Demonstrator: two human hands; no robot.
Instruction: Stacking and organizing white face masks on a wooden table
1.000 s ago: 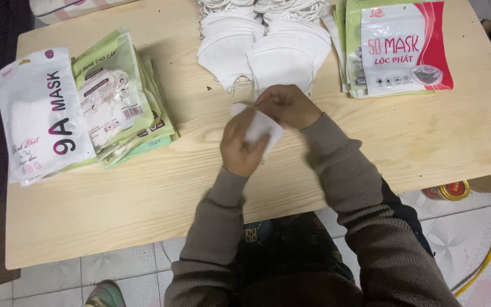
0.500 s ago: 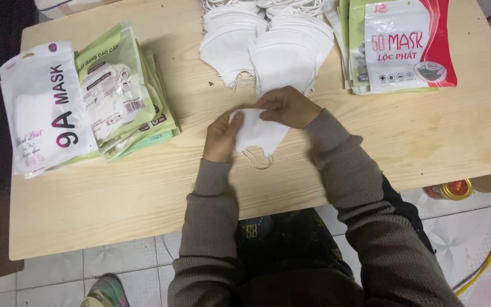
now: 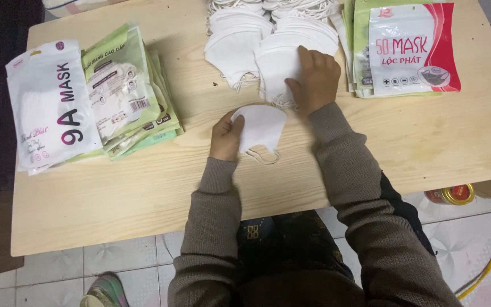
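Grip: left hand (image 3: 225, 135) pinches folded white mask (image 3: 261, 126) at its edge; right hand (image 3: 313, 77) pressed flat on mask stack (image 3: 279, 62).
Handling: likely light, soft, floppy; hold the body, not the ear loops.

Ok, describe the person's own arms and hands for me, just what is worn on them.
Both arms are in long sleeves of a brownish-grey knitted sweater, with ribbed cuffs that end at the wrists. The left sleeve and the right sleeve look alike, plain, with no pattern or marking. The left hand and the right hand are bare: no gloves, and no ring or watch that shows.
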